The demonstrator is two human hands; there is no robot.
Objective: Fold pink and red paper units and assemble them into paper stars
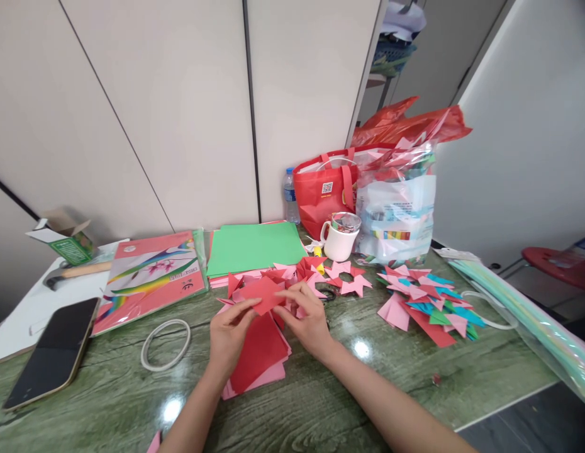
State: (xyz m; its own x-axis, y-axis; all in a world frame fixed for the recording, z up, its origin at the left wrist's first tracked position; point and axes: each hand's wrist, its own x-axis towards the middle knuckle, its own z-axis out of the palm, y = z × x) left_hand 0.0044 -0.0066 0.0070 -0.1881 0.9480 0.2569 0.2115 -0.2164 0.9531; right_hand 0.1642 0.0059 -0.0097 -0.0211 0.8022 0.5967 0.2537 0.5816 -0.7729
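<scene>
Between my two hands I hold a small piece of red paper (263, 296) above the table. My left hand (230, 328) pinches its left edge with thumb and fingertips. On the other side, my right hand (307, 318) is closed on its right edge. Below the hands lies a stack of red and pink paper sheets (260, 355). Folded red and pink paper pieces (236, 284) lie just behind them, partly hidden by the held paper. A pink and red folded paper ring (351, 280) rests behind my right hand.
Green sheets (255, 248) and a packaged paper pad (153, 277) lie behind. A phone (51, 352), hammer (80, 272) and white ring (166, 345) are left. A white mug (339, 242), red bag (323, 195) and colored paper rings (427, 299) stand or lie right.
</scene>
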